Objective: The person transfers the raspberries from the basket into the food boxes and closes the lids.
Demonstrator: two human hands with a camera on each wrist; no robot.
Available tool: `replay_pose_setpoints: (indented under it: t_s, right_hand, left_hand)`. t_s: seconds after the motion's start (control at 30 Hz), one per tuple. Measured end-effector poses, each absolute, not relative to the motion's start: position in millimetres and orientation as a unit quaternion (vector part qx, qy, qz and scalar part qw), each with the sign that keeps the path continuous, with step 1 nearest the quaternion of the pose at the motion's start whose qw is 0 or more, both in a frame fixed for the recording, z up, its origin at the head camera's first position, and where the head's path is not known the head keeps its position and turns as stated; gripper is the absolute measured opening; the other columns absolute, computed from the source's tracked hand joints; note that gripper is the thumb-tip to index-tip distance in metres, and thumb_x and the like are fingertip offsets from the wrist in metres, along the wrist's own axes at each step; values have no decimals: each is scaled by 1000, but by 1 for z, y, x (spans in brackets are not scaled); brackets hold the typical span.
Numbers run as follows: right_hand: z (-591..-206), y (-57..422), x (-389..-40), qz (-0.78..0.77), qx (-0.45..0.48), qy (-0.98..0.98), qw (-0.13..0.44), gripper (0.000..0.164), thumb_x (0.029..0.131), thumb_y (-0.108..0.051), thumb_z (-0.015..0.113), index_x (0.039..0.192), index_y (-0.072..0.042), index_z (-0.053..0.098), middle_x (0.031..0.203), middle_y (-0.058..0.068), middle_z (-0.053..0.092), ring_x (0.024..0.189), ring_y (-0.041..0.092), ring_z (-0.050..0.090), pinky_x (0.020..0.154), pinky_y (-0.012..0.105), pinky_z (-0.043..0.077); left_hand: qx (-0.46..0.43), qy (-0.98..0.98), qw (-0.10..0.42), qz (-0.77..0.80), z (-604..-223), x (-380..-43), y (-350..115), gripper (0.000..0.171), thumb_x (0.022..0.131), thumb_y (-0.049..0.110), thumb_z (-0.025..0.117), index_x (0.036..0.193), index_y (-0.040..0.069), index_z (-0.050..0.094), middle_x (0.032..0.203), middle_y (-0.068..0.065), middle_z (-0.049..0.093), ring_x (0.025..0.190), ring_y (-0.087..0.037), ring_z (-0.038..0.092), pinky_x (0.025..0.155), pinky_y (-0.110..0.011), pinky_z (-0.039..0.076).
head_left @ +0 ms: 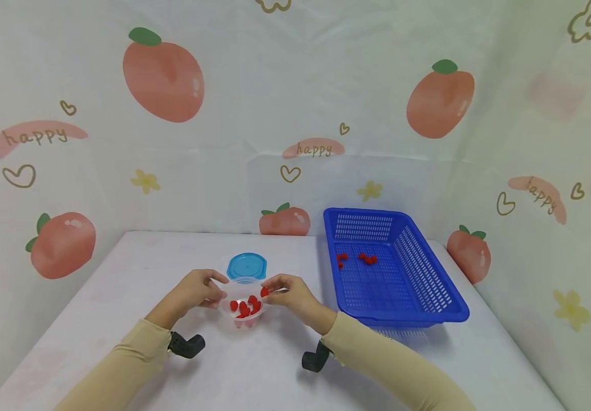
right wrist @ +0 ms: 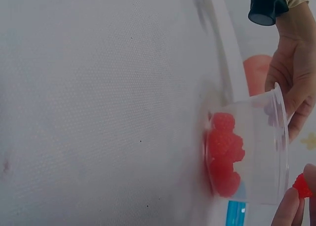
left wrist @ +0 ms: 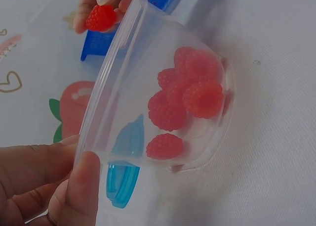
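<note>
A single red, bumpy raspberry [left wrist: 101, 18] is pinched between the thumb and fingers of the right hand [head_left: 295, 297], held at about two o'clock on the rim of a clear, round plastic tub [left wrist: 136, 63]. The tub is stood upright on a white-covered table [head_left: 146, 257], its rim gripped at nine to ten o'clock between the thumb and fingers of the left hand [head_left: 198, 291]. Inside, a small heap of red raspberries [head_left: 245, 309] is gathered on the bottom, with one piece set slightly apart toward the left hand. At twelve o'clock, just beyond the tub, a translucent blue plastic lid [head_left: 247, 266] is laid on the table, not yet fitted. Between two and three o'clock, well apart from the tub, a deep blue, rectangular mesh plastic basket [head_left: 403, 282] is placed, and two loose clusters of red berries [head_left: 368, 259] are seen on its floor. The step in hand is judged to be the filling of the tub from the basket, piece by piece, with the pinched raspberry not yet released. For the next move, a slight shift inward over the opening and a gentle loosening of the right-hand pinch seem to be called for, while the tub is kept steady so that the light plastic is not tipped.
</note>
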State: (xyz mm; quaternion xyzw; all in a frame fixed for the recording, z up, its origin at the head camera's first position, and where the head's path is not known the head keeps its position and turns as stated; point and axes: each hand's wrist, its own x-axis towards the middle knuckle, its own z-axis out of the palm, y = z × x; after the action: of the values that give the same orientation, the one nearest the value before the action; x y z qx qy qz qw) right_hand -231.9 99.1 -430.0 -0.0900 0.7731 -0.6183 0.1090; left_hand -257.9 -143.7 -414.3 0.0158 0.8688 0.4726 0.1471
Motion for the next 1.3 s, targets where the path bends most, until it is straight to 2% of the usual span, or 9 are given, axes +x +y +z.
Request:
replay_pose_setpoints:
  t_s: [0.3, 0.77, 1.07, 1.3]
  right_hand:
    - [-432, 98, -233, -608, -89, 782, 102, 31, 84, -6, 73, 115, -2, 66, 106, 10, 67, 91, 15, 60, 85, 31, 57]
    - [-429, 98, -232, -609, -92, 780, 110, 32, 85, -6, 71, 116, 0, 65, 113, 20, 64, 93, 16, 60, 87, 32, 56]
    - [-430, 98, -232, -608, -89, 781, 108, 33, 85, -5, 71, 117, 1, 64, 112, 20, 64, 92, 15, 60, 86, 33, 56]
    - [-430, 101, -233, -603, -94, 785, 107, 31, 86, -8, 71, 116, -2, 65, 111, 15, 66, 96, 17, 62, 89, 35, 56]
  left_hand:
    - [13, 869, 146, 473, -415, -258, -143, 40, 87, 8, 71, 123, -2, 58, 81, -10, 63, 64, -18, 62, 66, -27, 59]
    - [24, 867, 146, 475, -415, -259, -144, 40, 87, 8, 70, 123, -3, 58, 80, -10, 64, 62, -17, 62, 65, -27, 59]
    - [29, 868, 144, 474, -413, -257, -144, 41, 87, 9, 71, 123, -4, 57, 80, -11, 63, 62, -17, 61, 64, -28, 59]
    - [28, 868, 143, 474, -412, -256, -144, 41, 87, 9, 71, 123, -4, 57, 80, -10, 63, 62, -17, 61, 65, -28, 59]
